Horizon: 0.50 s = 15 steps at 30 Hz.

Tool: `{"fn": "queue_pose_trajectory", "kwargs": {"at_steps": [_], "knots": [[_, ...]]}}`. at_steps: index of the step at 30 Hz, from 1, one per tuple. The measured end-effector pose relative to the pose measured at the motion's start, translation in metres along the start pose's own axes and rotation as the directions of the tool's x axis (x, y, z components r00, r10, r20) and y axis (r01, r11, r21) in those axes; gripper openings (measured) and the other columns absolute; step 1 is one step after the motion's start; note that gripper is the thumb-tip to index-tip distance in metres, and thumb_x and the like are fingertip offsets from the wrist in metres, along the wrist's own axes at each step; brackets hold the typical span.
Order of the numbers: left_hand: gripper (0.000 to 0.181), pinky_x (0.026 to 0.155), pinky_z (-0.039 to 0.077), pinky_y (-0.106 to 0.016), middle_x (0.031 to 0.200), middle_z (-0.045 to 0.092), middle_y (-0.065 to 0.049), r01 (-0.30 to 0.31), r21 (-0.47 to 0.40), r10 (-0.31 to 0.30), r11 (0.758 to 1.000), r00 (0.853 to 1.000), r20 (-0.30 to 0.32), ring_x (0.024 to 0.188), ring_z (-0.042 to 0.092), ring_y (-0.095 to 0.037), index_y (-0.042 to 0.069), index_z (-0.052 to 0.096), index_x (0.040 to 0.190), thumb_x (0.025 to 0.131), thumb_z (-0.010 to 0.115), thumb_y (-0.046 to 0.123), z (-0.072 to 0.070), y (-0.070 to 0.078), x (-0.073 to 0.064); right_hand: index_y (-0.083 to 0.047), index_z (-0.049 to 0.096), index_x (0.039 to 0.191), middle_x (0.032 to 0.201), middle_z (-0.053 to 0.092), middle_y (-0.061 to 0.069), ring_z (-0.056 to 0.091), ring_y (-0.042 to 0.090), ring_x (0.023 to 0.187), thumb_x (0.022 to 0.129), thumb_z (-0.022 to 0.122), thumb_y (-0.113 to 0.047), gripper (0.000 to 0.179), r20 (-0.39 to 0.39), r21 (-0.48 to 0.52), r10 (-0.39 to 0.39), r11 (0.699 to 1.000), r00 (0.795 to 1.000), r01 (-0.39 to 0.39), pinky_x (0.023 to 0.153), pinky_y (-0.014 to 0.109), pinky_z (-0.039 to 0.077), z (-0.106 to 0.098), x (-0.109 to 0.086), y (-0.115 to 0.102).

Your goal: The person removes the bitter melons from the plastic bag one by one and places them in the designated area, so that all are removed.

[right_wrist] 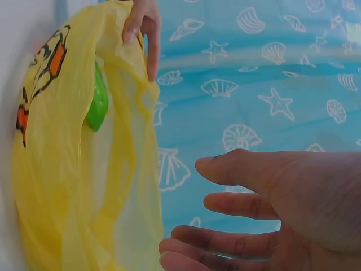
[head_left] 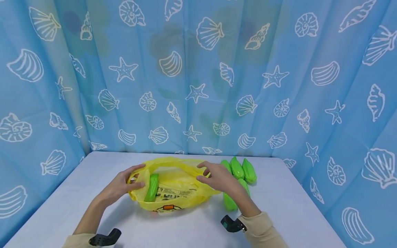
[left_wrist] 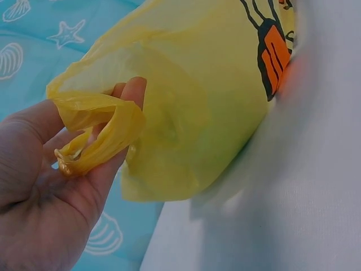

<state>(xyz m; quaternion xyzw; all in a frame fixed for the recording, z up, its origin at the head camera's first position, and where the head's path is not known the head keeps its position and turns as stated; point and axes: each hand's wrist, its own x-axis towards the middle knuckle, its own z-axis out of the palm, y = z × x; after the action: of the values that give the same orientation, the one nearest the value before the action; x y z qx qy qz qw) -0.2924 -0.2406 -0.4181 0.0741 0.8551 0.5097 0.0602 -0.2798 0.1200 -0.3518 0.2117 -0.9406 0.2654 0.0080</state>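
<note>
A yellow plastic bag (head_left: 196, 202) lies on the table with its mouth spread wide. One shiny green, vegetable-like piece (head_left: 152, 187) is inside, near the left end. My left hand (head_left: 120, 184) grips the bag's left side; in the left wrist view a handle loop (left_wrist: 121, 127) hangs around its fingers. Over the bag's right edge hovers my right hand (head_left: 219, 177), fingers relaxed and apart. The right wrist view shows that hand (right_wrist: 265, 209) holding nothing, a gap between its fingertips and the bag (right_wrist: 56, 192).
Several more green pieces (head_left: 237, 168) with pointed tips are grouped on the white table (head_left: 279, 206) just right of the bag, partly behind the right hand and forearm. A blue curtain (head_left: 198, 113) printed with shells and starfish hangs along the back and sides.
</note>
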Motion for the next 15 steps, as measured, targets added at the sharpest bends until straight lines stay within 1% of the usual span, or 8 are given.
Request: {"fn": "queue_pose_trajectory", "kwargs": {"at_steps": [5, 10, 12, 15], "knots": [[0.082, 0.090, 0.055, -0.034, 0.149, 0.043, -0.013, -0.008, -0.013, 0.009, 1.000, 1.000, 0.015, 0.111, 0.055, -0.024, 0.026, 0.036, 0.152, 0.082, 0.077, 0.040, 0.002, 0.001, 0.000, -0.016, 0.060, 0.129, 0.105, 0.070, 0.008, 0.066, 0.018, 0.089, 0.093, 0.067, -0.033, 0.040, 0.028, 0.023, -0.017, 1.000, 0.999, 0.016, 0.073, 0.031, 0.054, 0.006, 0.006, -0.004], [0.082, 0.089, 0.055, -0.033, 0.145, 0.045, -0.015, -0.022, -0.014, 0.022, 1.000, 1.000, 0.022, 0.109, 0.055, -0.024, 0.024, 0.035, 0.152, 0.083, 0.076, 0.039, 0.003, 0.002, 0.001, -0.014, 0.059, 0.131, 0.105, 0.070, 0.009, 0.066, 0.013, 0.075, 0.094, 0.066, -0.032, 0.042, 0.079, 0.089, -0.031, 0.996, 0.996, 0.024, 0.066, 0.028, 0.054, 0.013, 0.011, -0.006], [0.082, 0.089, 0.055, -0.033, 0.145, 0.044, -0.015, -0.014, -0.016, 0.014, 1.000, 1.000, 0.018, 0.110, 0.054, -0.024, 0.025, 0.035, 0.152, 0.083, 0.077, 0.039, 0.003, 0.001, 0.000, -0.013, 0.059, 0.131, 0.104, 0.069, 0.010, 0.066, 0.015, 0.068, 0.094, 0.066, -0.032, 0.042, 0.099, 0.123, -0.040, 0.992, 0.994, 0.027, 0.063, 0.028, 0.054, 0.016, 0.013, -0.009], [0.082, 0.092, 0.054, -0.034, 0.149, 0.042, -0.013, -0.002, -0.011, 0.002, 1.000, 1.000, 0.017, 0.115, 0.052, -0.026, 0.027, 0.036, 0.152, 0.082, 0.077, 0.040, 0.003, 0.000, 0.000, -0.013, 0.059, 0.131, 0.105, 0.070, 0.011, 0.067, 0.017, 0.066, 0.094, 0.066, -0.031, 0.043, 0.122, 0.150, -0.051, 0.988, 0.991, 0.033, 0.061, 0.027, 0.054, 0.022, 0.016, -0.014]]}}
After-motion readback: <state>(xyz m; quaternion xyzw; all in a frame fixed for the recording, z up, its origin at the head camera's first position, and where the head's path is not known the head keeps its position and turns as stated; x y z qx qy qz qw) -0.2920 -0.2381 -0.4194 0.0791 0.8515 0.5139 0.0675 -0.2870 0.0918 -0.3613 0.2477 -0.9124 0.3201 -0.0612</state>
